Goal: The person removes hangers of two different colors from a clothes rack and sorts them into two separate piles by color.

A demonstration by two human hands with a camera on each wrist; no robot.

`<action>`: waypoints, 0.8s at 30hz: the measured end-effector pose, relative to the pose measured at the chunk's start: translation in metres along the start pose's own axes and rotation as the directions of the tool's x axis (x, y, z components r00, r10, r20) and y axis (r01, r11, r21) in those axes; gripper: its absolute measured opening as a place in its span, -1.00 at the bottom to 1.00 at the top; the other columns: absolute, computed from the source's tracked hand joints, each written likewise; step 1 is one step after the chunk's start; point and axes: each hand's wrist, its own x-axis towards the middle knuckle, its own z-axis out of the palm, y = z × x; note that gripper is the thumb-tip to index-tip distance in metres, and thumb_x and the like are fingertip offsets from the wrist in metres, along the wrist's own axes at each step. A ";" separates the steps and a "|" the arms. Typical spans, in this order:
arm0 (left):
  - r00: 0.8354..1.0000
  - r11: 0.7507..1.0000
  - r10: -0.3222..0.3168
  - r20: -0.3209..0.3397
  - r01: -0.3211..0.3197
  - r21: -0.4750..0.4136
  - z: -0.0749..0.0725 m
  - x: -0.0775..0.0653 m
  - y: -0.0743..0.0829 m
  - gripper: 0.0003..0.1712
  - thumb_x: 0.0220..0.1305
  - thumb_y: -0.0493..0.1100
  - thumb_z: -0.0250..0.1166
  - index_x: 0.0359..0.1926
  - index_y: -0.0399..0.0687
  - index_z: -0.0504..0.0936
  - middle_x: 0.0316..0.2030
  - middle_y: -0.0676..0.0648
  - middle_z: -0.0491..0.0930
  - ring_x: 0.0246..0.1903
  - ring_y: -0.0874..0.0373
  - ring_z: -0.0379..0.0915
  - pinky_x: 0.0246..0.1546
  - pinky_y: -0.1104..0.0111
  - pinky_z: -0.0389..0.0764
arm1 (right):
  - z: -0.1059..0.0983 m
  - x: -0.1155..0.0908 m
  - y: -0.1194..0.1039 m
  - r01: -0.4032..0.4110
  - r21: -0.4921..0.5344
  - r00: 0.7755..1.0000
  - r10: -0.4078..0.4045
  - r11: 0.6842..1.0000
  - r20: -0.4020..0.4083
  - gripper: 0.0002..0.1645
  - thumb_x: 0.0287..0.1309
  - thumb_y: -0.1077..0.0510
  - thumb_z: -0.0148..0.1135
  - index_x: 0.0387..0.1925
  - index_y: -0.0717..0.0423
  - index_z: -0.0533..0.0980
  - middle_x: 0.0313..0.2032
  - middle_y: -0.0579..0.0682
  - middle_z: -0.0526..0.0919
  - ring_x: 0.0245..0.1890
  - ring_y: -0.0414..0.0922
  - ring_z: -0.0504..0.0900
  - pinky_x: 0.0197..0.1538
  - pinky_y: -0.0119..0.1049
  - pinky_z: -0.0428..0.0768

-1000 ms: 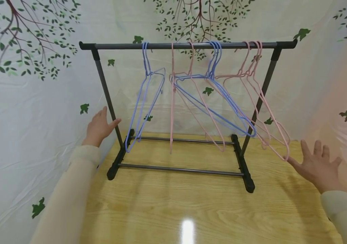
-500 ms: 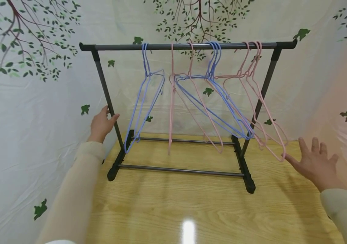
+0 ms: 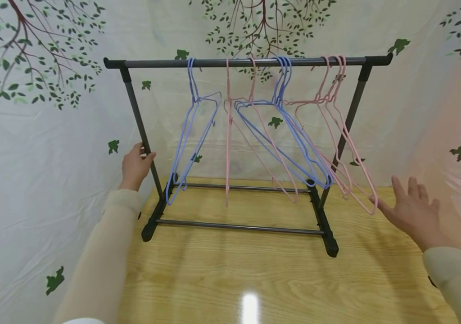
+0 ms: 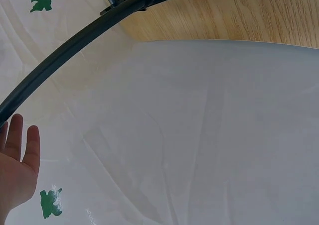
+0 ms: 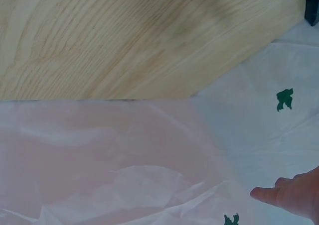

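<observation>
In the head view a black clothes rack (image 3: 214,63) stands with several blue and pink wire hangers on its top bar. My left hand (image 3: 136,166) is at the rack's left post (image 3: 138,114), its thumb across the front and fingertips behind. The left wrist view shows that hand's fingers (image 4: 32,148) extended beside the black post (image 4: 65,53). To the right, my right hand (image 3: 414,216) is spread, its thumb right at the lower corner of a pink hanger (image 3: 370,180). The right wrist view catches only part of the hand (image 5: 294,197), holding nothing.
Two blue hangers (image 3: 182,148) hang at the left, pink hangers (image 3: 228,148) in the middle, and a blue bunch (image 3: 295,135) right of them. The rack's base (image 3: 238,226) rests on a wood-grain surface (image 3: 198,279). A leaf-printed white sheet (image 3: 52,148) surrounds it.
My left hand has moved right, up to the left post. The right hand has shifted slightly left and up, and the right-hand hangers' lower ends have swung a little left.
</observation>
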 end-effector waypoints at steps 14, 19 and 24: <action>0.998 0.999 -0.020 -0.057 0.018 -0.041 0.004 0.001 -0.001 -0.43 0.49 -0.09 0.12 0.39 -0.26 0.30 0.22 -0.34 0.48 0.14 -0.25 0.48 0.14 -0.03 0.45 | -0.013 0.013 -0.021 0.052 0.100 0.996 -0.045 0.994 -0.073 0.06 0.42 -0.33 -0.12 0.54 0.28 -0.25 0.41 0.62 -0.24 0.35 0.58 -0.13 0.12 0.56 0.02; 0.998 0.999 -0.012 -0.065 0.009 -0.049 0.004 0.002 -0.002 -0.45 0.49 -0.10 0.13 0.37 -0.25 0.32 0.19 -0.34 0.51 0.12 -0.25 0.50 0.16 -0.03 0.42 | -0.024 0.016 -0.032 0.083 0.149 0.993 -0.070 0.985 -0.092 0.01 0.46 -0.27 -0.15 0.53 0.31 -0.25 0.42 0.60 -0.23 0.38 0.55 -0.14 0.20 0.50 0.01; 0.997 0.998 -0.004 -0.072 0.000 -0.063 0.004 0.003 -0.002 -0.46 0.49 -0.13 0.14 0.38 -0.23 0.31 0.17 -0.33 0.53 0.10 -0.25 0.52 0.16 -0.02 0.43 | -0.037 0.019 -0.045 0.084 0.230 0.993 -0.062 0.969 -0.100 -0.03 0.49 -0.23 -0.16 0.54 0.26 -0.27 0.45 0.53 -0.28 0.40 0.53 -0.19 0.23 0.50 -0.05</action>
